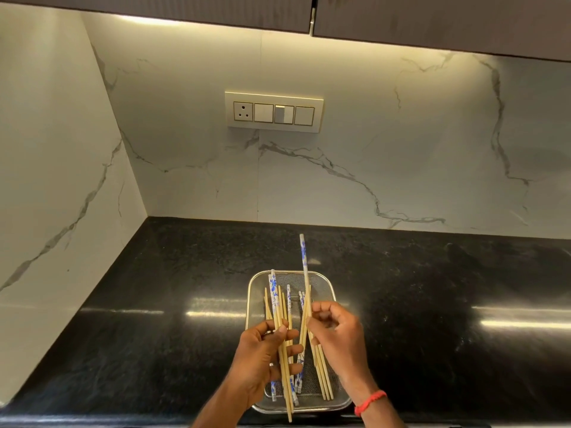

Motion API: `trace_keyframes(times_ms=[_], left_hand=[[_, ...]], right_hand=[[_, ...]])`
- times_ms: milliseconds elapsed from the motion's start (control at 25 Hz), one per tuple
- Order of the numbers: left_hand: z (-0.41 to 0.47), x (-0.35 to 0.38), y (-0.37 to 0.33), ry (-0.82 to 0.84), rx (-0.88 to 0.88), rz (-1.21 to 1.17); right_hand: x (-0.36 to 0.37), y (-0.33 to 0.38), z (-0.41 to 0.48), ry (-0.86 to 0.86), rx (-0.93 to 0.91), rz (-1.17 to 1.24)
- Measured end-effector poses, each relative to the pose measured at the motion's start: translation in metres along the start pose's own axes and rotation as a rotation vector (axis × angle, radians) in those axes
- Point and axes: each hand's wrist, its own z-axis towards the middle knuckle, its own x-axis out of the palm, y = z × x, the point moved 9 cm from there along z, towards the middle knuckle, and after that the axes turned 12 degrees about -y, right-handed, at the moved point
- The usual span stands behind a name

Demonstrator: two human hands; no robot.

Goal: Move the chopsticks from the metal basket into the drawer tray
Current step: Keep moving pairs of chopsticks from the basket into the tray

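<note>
A rectangular metal mesh basket sits on the black counter near its front edge. Several chopsticks lie in it, some plain bamboo, some with blue and white patterned ends. My left hand grips a bundle of chopsticks above the basket's left side, their tips pointing away from me. My right hand holds a few chopsticks over the right side; one long blue-patterned chopstick sticks up past the basket's far rim. The drawer tray is not in view.
The black granite counter stretches left and right of the basket. White marble walls meet in a corner at the left. A switch panel is on the back wall, and dark cabinets hang overhead. A red band circles my right wrist.
</note>
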Motion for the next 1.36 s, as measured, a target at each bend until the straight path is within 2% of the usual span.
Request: trace_keyframes(times_ms=[120,240,360,480,800,1000,1360], left_hand=[[0.002,0.006,-0.005,0.029,0.029,-0.008],[0.0,0.016,-0.006,0.052,0.034,-0.02],[-0.001,0.023,-0.007,0.061,0.038,-0.053],[0.0,0.034,-0.006,0.08,0.034,-0.046],[-0.009,0.086,0.032,0.165,-0.031,0.03],[-0.029,0.126,0.052,0.269,-0.026,0.131],[-0.076,0.204,0.098,0.425,-0.041,0.263]], right_hand=[[0.007,0.008,-0.011,0.08,-0.023,-0.026],[0.023,0.003,-0.031,0.213,-0.091,-0.204],[0.021,0.005,-0.037,0.214,-0.139,-0.258],[0.008,0.004,-0.032,0.225,-0.085,-0.218],[-0.052,-0.035,-0.037,0.14,0.112,-0.198],[-0.098,-0.051,-0.045,0.041,0.125,-0.191],[-0.193,-0.083,-0.064,-0.097,0.17,-0.043]])
